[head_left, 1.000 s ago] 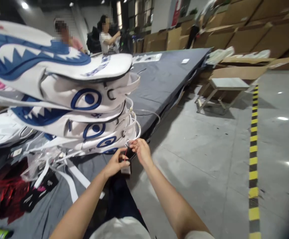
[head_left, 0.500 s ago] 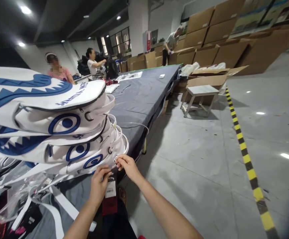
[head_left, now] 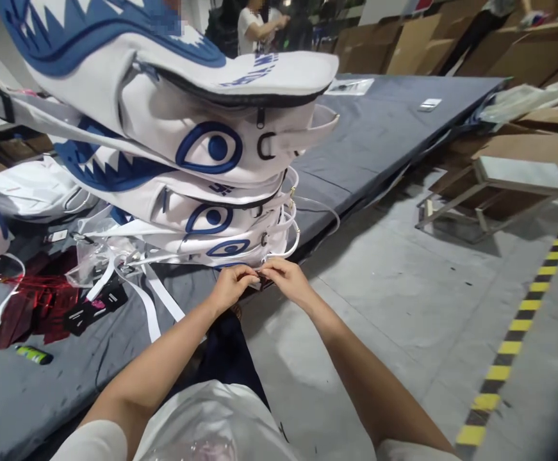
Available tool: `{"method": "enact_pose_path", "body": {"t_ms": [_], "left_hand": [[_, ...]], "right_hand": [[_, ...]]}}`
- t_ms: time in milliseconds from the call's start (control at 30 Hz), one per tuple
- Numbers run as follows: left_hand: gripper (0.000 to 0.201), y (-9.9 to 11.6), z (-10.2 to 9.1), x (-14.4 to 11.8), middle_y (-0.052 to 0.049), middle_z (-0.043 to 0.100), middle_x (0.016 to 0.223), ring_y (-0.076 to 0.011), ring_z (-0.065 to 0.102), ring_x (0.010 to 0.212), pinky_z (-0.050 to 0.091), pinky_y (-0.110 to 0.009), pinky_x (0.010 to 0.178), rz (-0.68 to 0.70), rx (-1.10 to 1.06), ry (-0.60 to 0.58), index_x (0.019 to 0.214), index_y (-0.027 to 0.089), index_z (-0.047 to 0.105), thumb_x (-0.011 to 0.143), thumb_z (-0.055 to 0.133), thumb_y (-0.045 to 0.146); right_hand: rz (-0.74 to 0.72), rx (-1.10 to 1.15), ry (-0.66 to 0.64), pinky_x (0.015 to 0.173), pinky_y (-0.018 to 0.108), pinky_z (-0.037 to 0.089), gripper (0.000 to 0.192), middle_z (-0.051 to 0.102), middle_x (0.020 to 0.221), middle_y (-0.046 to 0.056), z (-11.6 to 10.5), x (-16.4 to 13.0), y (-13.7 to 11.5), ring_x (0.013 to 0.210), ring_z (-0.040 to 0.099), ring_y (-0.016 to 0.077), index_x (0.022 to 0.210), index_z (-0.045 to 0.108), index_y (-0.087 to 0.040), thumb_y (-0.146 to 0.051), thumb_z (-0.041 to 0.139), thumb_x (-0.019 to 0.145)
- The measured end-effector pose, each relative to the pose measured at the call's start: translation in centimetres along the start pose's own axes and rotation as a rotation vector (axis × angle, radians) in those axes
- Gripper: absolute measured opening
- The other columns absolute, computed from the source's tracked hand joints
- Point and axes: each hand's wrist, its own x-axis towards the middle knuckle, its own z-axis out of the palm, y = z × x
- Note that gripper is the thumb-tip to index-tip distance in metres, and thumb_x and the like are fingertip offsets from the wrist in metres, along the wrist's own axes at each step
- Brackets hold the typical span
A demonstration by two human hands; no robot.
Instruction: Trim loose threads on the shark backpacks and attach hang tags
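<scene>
Both hands meet at the low near corner of a stack of white backpacks [head_left: 192,184], by the edge of the grey table [head_left: 379,128]. The left hand [head_left: 233,285] has its thumb and fingertips pressed together, and the right hand [head_left: 286,278] faces it in a similar pinch, the two sets of fingertips nearly touching. A small tag [head_left: 256,283] shows between and just below them, mostly hidden; what exactly each pinch grips is too small to tell. Just above the right hand, a white loop [head_left: 295,240] curves out from the side of the stack. The backpacks lie flat on one another, with blue eyes down the near side and blue jaws with white teeth on the upper ones. Loose white straps [head_left: 164,296] trail onto the table left of the hands, next to a clear plastic bag [head_left: 89,259]. Further left are red packets [head_left: 43,301], black cards [head_left: 97,308] and a green tube [head_left: 33,354], with another white backpack [head_left: 43,189] behind. Across the floor to the right stand a stool [head_left: 523,173] and a line of striped tape [head_left: 516,336]. A person in a white top [head_left: 254,29] is beyond the stack, near cardboard boxes [head_left: 408,48].
</scene>
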Motion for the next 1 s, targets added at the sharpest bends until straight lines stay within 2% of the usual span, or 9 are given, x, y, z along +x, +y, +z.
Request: {"method": "enact_pose_path", "body": {"t_ms": [100, 233, 533, 700, 833, 1000], "left_hand": [[0.01, 0.1, -0.6, -0.3, -0.002, 0.075, 0.087, -0.0151, 0.068, 0.08, 0.05, -0.025, 0.078, 0.013, 0.05, -0.022, 0.086, 0.019, 0.074, 0.086, 0.067, 0.026], [0.012, 0.3, -1.0, -0.4, -0.003, 0.074, 0.089, -0.0158, 0.067, 0.083, 0.048, -0.025, 0.079, 0.024, 0.144, -0.06, 0.091, 0.021, 0.076, 0.088, 0.065, 0.025], [0.017, 0.8, -1.0, -0.2, -0.004, 0.073, 0.094, -0.0172, 0.066, 0.088, 0.044, -0.025, 0.077, -0.025, 0.338, -0.137, 0.097, 0.023, 0.076, 0.092, 0.06, 0.027], [0.018, 1.0, -0.7, -0.2, -0.003, 0.074, 0.096, -0.0171, 0.067, 0.091, 0.043, -0.025, 0.078, -0.039, 0.427, -0.185, 0.095, 0.023, 0.074, 0.093, 0.055, 0.023], [0.015, 1.2, -0.5, 0.2, -0.003, 0.074, 0.092, -0.0191, 0.069, 0.089, 0.041, -0.025, 0.073, -0.055, 0.529, -0.203, 0.086, 0.021, 0.07, 0.089, 0.057, 0.015], [0.011, 1.4, -0.1, 1.0, -0.004, 0.074, 0.087, -0.0237, 0.07, 0.088, 0.039, -0.027, 0.067, -0.101, 0.636, -0.201, 0.089, 0.019, 0.064, 0.08, 0.063, 0.012]], "right_hand": [[-0.173, -0.233, -0.047, 0.075, 0.03, 0.047, 0.018, 0.067, 0.081, 0.004, 0.2, -0.2, -0.2, 0.079, 0.061, 0.017, 0.081, 0.07, -0.02, -0.027, 0.057, 0.091], [-0.245, -0.37, -0.102, 0.076, 0.03, 0.047, 0.022, 0.066, 0.081, 0.004, 0.3, -0.3, -0.3, 0.079, 0.061, 0.0174, 0.082, 0.068, -0.02, -0.024, 0.051, 0.096], [-0.164, -0.392, -0.143, 0.078, 0.034, 0.046, 0.025, 0.063, 0.082, 0.006, 0.2, -0.4, -0.7, 0.081, 0.058, 0.0207, 0.081, 0.067, -0.022, -0.027, 0.048, 0.095], [-0.221, -0.594, -0.188, 0.075, 0.03, 0.043, 0.027, 0.059, 0.086, 0.006, 0.3, -0.7, -0.3, 0.081, 0.055, 0.0184, 0.083, 0.065, -0.02, -0.018, 0.042, 0.096], [-0.256, -0.792, -0.208, 0.069, 0.028, 0.041, 0.023, 0.059, 0.082, 0.005, 0.9, -0.6, -0.2, 0.077, 0.053, 0.0175, 0.078, 0.064, -0.019, -0.015, 0.048, 0.093], [-0.268, -0.91, -0.219, 0.069, 0.028, 0.039, 0.018, 0.058, 0.078, 0.003, 1.5, -0.3, -0.2, 0.074, 0.053, 0.0166, 0.073, 0.061, -0.016, -0.011, 0.054, 0.089]]}}
